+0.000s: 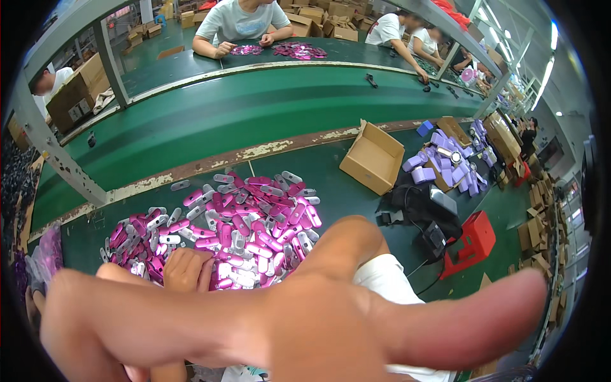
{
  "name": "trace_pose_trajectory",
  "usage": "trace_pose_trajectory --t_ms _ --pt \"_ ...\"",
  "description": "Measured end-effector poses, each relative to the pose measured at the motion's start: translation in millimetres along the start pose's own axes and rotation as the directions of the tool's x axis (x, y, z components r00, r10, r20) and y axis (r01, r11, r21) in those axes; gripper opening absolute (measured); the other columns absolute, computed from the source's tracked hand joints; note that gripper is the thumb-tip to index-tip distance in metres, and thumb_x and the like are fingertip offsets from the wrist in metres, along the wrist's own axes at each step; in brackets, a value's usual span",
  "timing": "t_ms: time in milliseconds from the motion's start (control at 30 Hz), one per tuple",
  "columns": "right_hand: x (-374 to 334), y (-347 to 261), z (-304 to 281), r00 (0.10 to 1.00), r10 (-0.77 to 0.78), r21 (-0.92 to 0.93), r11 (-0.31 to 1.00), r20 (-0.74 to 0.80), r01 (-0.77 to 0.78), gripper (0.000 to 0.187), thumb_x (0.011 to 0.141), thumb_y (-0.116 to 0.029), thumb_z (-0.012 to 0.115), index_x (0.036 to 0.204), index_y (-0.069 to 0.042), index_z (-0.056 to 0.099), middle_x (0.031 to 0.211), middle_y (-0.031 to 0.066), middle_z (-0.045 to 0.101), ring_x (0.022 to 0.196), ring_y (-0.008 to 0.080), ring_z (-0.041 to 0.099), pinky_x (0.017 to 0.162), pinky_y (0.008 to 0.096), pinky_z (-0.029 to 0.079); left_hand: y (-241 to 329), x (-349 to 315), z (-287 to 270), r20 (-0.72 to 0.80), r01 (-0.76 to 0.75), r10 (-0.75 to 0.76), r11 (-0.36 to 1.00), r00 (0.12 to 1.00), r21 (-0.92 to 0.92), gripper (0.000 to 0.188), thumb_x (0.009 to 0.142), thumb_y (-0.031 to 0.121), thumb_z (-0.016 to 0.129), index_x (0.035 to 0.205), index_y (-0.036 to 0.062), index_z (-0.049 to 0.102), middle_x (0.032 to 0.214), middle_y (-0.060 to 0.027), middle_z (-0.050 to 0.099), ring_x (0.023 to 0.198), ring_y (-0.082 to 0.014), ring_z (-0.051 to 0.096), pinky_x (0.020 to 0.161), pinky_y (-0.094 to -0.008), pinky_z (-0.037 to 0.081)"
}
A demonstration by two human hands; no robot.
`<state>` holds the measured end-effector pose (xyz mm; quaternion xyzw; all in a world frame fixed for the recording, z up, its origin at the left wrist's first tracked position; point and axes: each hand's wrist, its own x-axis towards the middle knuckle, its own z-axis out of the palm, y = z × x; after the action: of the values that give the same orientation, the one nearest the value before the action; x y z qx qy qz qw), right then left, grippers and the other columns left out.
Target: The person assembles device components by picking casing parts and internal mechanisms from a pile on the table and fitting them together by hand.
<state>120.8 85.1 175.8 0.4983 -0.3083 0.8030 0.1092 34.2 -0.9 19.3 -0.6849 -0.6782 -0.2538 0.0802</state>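
Note:
My right hand [324, 318] looms large and blurred close to the camera, its thumb stretched to the right and its fingers reaching left, bent near the left side. It shows nothing held. Behind it rise the bent right elbow and a white sleeve [375, 274]. My left hand [184, 270] is at the near edge of a spread pile of small oblong plastic casings [238, 223], some shiny magenta, others clear or grey. Its fingers are curled; whatever is between them is hidden. The right hand covers part of the left forearm.
An open cardboard box [373, 159] stands right of the pile, near purple boxes [445, 165], a black bag [414, 207] and a red stool [472, 242]. Beyond a metal-framed ledge runs a green belt [242, 105]; a person [242, 25] sits across it beside more magenta parts [299, 51].

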Motion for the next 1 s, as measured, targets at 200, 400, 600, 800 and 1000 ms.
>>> trace_pose_trajectory --t_ms 200,400,600,800,1000 --pt "-6 15 19 0.994 0.097 0.091 0.992 -0.049 -0.093 0.07 0.093 -0.057 0.037 0.102 0.007 0.064 0.1 0.0186 0.064 0.087 0.0244 0.062 0.078 0.0304 0.05 -22 -8 21 -0.113 -0.08 0.059 0.979 0.992 -0.186 0.012 0.072 -0.001 0.068 0.082 0.0023 0.061 0.076 -0.0109 0.059 0.071 -0.0295 0.055 0.065 -0.0385 0.042" --pt "-14 26 28 0.97 0.205 0.153 0.971 -0.131 -0.184 0.065 0.094 -0.053 0.043 0.099 0.007 0.067 0.097 0.0186 0.068 0.084 0.0252 0.065 0.076 0.0296 0.051 -22 -1 28 -0.109 -0.069 0.046 0.974 0.993 -0.216 0.013 0.072 -0.001 0.068 0.082 0.0025 0.06 0.076 -0.0111 0.058 0.072 -0.0302 0.055 0.065 -0.0392 0.042" --pt "-32 46 20 0.936 0.349 -0.149 0.924 -0.052 -0.353 0.034 0.093 -0.028 0.058 0.091 0.004 0.069 0.089 0.0161 0.068 0.082 0.0228 0.063 0.075 0.0314 0.051 -24 2 29 -0.114 -0.111 0.092 0.98 0.989 -0.167 0.012 0.073 -0.001 0.066 0.082 0.0026 0.059 0.076 -0.0102 0.058 0.072 -0.0287 0.055 0.066 -0.039 0.041" --pt "-98 15 -51 0.977 0.141 -0.95 0.246 -0.16 -0.191 0.02 0.079 -0.02 0.057 0.063 -0.01 0.064 0.059 0.0041 0.06 0.061 0.0204 0.058 0.054 0.0363 0.042 -33 -9 21 -0.201 -0.119 0.103 0.99 0.974 -0.072 0.016 0.069 0.001 0.069 0.081 0.001 0.059 0.076 -0.011 0.059 0.072 -0.0298 0.056 0.066 -0.0402 0.043" --pt "-199 -138 -183 0.961 -0.179 -0.501 -0.824 -0.212 -0.264 0.017 0.082 -0.023 0.064 0.072 -0.01 0.063 0.061 0.0038 0.057 0.06 0.0235 0.057 0.061 0.0395 0.039 -22 -6 25 -0.128 0.081 -0.113 0.969 0.985 -0.235 0.007 0.08 -0.002 0.062 0.086 -0.0024 0.059 0.076 -0.0148 0.059 0.065 -0.0322 0.057 0.058 -0.038 0.044"
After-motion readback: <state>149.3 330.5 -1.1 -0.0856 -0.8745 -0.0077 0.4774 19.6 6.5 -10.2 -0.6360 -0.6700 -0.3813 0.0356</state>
